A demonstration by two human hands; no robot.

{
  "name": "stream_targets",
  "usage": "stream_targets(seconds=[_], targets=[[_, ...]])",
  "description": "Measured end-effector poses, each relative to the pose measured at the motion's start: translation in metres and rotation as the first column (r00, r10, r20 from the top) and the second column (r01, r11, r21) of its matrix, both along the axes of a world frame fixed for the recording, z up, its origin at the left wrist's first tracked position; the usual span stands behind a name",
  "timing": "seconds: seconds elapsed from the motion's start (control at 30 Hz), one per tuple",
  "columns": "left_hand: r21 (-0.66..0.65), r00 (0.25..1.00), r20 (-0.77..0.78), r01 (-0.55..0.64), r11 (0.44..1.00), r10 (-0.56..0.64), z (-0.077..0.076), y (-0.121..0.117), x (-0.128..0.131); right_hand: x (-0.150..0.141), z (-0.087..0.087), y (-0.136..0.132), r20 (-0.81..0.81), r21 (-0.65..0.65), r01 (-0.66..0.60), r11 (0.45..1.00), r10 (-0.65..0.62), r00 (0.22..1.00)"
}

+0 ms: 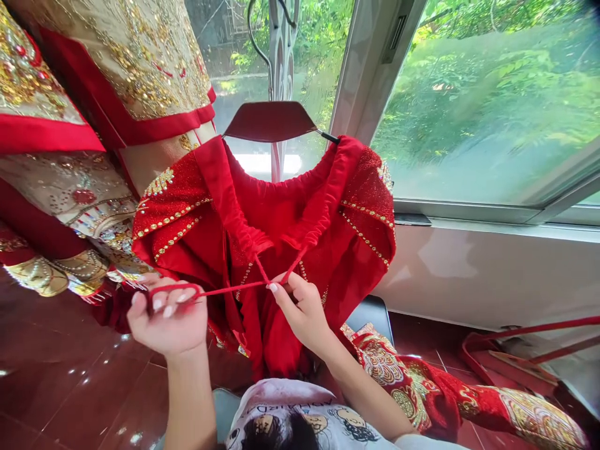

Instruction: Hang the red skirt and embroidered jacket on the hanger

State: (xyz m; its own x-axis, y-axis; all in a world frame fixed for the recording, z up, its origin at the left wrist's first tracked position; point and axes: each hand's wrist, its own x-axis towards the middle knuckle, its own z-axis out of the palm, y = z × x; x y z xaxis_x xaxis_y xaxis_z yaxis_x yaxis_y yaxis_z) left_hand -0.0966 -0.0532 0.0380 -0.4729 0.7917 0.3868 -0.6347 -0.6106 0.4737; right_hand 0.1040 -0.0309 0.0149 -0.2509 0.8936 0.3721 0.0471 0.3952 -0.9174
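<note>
1. Below the neckband (225, 194), at about 6 o'clock from its gap, the cord (234, 289) meets the right hand (302, 306). Two strands climb from that grip, one toward 11 o'clock, one toward 1 o'clock, each to an end of the neckband.
2. Key relation: from the right fingertips the cord runs toward 9 o'clock to the left hand (171, 312). Long axis of this span: roughly 9 to 3, nearly straight; reads as taut. Which upper strand feeds it: cannot tell, fingers cover the crossing.
3. Right hand is the nearer to the gap; left hand sits well apart from it, at about 8 o'clock.
4. Right hand state: thumb and finger pinched on the cord where the strands meet. Left hand state: fingers curled with cord looped across them, gripping; slight blur there.
5. Cord appearance: thin, plain red, close in colour to the garment (290, 206), so edges are hard to follow against it. Free end not made out.
6. Neckband: smooth red cloth, gathered into puckers toward both ends. Garment shoulders glitter, with rows of gold studs.
7. Surroundings: hanger (269, 122) at 12 o'clock, carrying the garment; gowns (140, 56) toward 10; window (469, 125) toward 2; patterned cloth (389, 362) toward 4.
</note>
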Motion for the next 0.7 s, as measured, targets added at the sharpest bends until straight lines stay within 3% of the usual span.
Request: stream_targets(seconds=[0.07, 0.1, 0.13, 0.17, 0.23, 0.27, 0.3, 0.33, 0.37, 0.43, 0.47, 0.5, 0.57, 0.7], targets=[[-0.063, 0.962, -0.123, -0.251, 0.966, 0.242, -0.002, 0.001, -0.014, 0.003, 0.0, 0.002, 0.009, 0.005, 0.043, 0.999, -0.043, 0.999], [-0.101, 0.886, -0.257, -0.422, 0.901, 0.386, -0.003, 0.002, -0.018, 0.005, 0.0, 0.002, 0.015, 0.008, 0.055, 0.998, -0.055, 0.998], [-0.108, 0.751, -0.42, -0.598, 0.794, 0.509, -0.003, 0.002, -0.019, 0.005, -0.001, 0.002, 0.021, 0.015, 0.062, 0.998, -0.062, 0.998], [-0.059, 0.561, -0.574, -0.755, 0.653, 0.596, -0.004, 0.002, -0.018, 0.006, -0.001, 0.002, 0.025, 0.027, 0.065, 0.998, -0.066, 0.998], [0.158, 0.132, -0.759, -0.912, 0.378, 0.638, -0.005, 0.0, -0.005, 0.005, -0.001, 0.001, 0.038, 0.057, 0.063, 0.996, -0.065, 0.997], [0.273, -0.028, -0.782, -0.913, 0.302, 0.623, -0.005, -0.002, 0.005, 0.004, -0.001, 0.0, 0.046, 0.072, 0.061, 0.996, -0.064, 0.997], [0.364, -0.12, -0.782, -0.885, 0.291, 0.612, -0.005, -0.003, 0.017, 0.003, 0.0, -0.001, 0.055, 0.092, 0.058, 0.994, -0.064, 0.996], [0.404, -0.129, -0.794, -0.841, 0.359, 0.594, -0.005, -0.004, 0.03, 0.002, 0.0, -0.001, 0.064, 0.115, 0.056, 0.992, -0.063, 0.996], [0.378, -0.057, -0.838, -0.778, 0.502, 0.543, -0.004, -0.004, 0.042, 0.001, 0.001, -0.001, 0.075, 0.14, 0.051, 0.989, -0.062, 0.995], [0.13, 0.187, -0.945, -0.537, 0.833, 0.268, -0.001, -0.002, 0.063, 0.003, 0.005, 0.0, 0.104, 0.186, 0.043, 0.982, -0.064, 0.993], [-0.03, 0.274, -0.958, -0.395, 0.918, 0.087, 0.001, 0.001, 0.071, 0.005, 0.007, 0.001, 0.128, 0.201, 0.045, 0.979, -0.072, 0.989], [-0.157, 0.315, -0.947, -0.284, 0.946, -0.062, 0.003, 0.003, 0.075, 0.007, 0.01, 0.003, 0.162, 0.211, 0.052, 0.976, -0.087, 0.983], [-0.264, 0.297, -0.934, -0.202, 0.943, -0.198, 0.009, 0.008, 0.077, 0.016, 0.019, 0.005, 0.254, 0.219, 0.048, 0.974, -0.105, 0.962], [-0.132, 0.081, -0.99, -0.182, 0.974, -0.119, 0.035, 0.012, 0.066, 0.039, 0.046, 0.005, 0.411, 0.241, -0.051, 0.969, -0.055, 0.91]])
